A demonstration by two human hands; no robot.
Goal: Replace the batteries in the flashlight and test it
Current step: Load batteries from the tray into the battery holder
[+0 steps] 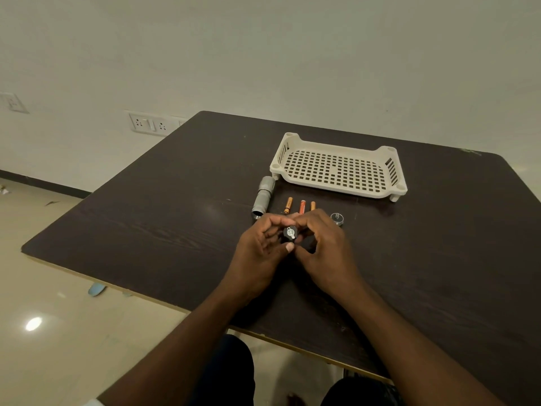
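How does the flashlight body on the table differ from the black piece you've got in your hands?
The flashlight body is a long silver tube lying untouched on the table, open end towards the camera. The black battery holder is short and dark, with a metal contact on its end, and is held above the table by the left hand and right hand. The body lies beside three batteries; the holder is apart from them. Both are round in section.

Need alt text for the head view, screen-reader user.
Both hands, left hand and right hand, hold a small black battery holder above a dark table. Beyond them lie the open silver flashlight body, three orange batteries, the tail cap and an empty white slotted tray.
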